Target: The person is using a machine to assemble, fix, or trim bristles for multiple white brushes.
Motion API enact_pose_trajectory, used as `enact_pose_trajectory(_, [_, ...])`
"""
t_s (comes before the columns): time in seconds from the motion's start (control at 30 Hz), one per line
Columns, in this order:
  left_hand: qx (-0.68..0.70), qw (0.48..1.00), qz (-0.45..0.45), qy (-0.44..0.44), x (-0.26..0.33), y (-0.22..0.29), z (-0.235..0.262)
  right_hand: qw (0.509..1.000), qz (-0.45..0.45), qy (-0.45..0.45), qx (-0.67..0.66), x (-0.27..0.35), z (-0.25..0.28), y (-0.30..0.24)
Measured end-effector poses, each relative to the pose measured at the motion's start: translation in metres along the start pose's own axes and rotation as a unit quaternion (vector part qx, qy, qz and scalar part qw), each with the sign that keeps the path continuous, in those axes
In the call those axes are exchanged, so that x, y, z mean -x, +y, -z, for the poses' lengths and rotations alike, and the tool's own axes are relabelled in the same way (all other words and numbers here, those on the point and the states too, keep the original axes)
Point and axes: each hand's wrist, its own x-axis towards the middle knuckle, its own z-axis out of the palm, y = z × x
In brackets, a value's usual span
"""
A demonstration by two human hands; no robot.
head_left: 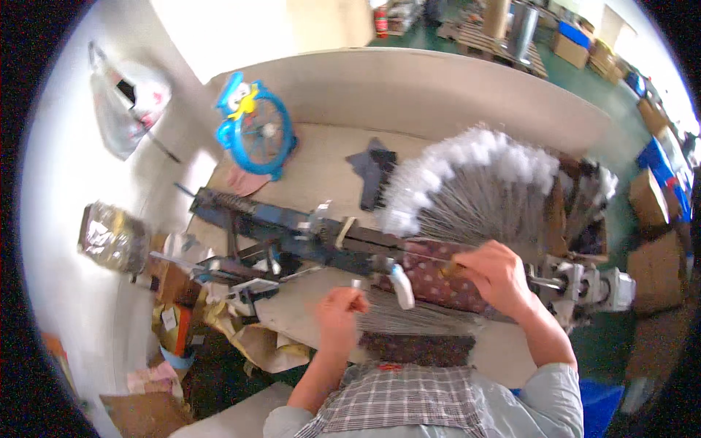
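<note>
1. Pinched a thin metal wire point(431, 256) in the right hand point(498, 271), right of centre in the frame, with thumb and fingers closed on its right end.
2. Ran the wire leftward from those fingertips, toward the dark bar-shaped fixture point(281, 225) spanning left of centre to mid-frame. Could not tell contact or gap at the far end.
3. Had the left hand point(338, 314) just below centre, motion-blurred, with fingers curled in. Saw a small white piece point(355, 283) right at its fingertips; could not tell gripped or merely close.
4. Had a small white bottle point(401, 287) tilted near mid-frame, between both hands, nearer the left.
5. Saw a dark red dotted cloth point(438, 286) right of centre, below and left of the right hand.
6. Saw a loose bundle of bare wires point(416, 314) at lower centre, just beneath the cloth.
7. Saw a wide spread of white-tufted wires point(475, 201) at upper right of centre, with tufts outward, next to a brown box point(557, 219).
8. Saw a metal clamp assembly point(584, 288) at right, past the right hand.
9. Saw a blue duck-headed fan point(281, 117) standing on the worktable point(321, 157) at upper left, and a dark grey cloth point(371, 171) lying above centre.
10. Saw a plastic bag point(128, 109) hung on the wall at far upper left, and a checked apron point(409, 394) at bottom centre.
</note>
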Motion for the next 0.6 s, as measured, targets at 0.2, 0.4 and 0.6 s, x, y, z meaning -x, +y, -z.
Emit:
enact_pose_trajectory(0.2, [0.092, 0.985, 0.073, -0.123, 0.01, 0.0, -0.113, 0.99, -0.104, -0.012, -0.09, 0.006, -0.008, 0.02])
enact_pose_trajectory(0.4, [0.029, 0.983, 0.058, -0.17, 0.003, -0.016, -0.129, 0.929, -0.254, -0.035, -0.268, 0.018, 0.008, 0.025])
enact_pose_trajectory(0.6, [0.01, 0.986, 0.086, -0.139, 0.004, -0.019, -0.132, 0.934, -0.199, -0.059, -0.291, 0.024, 0.009, 0.033])
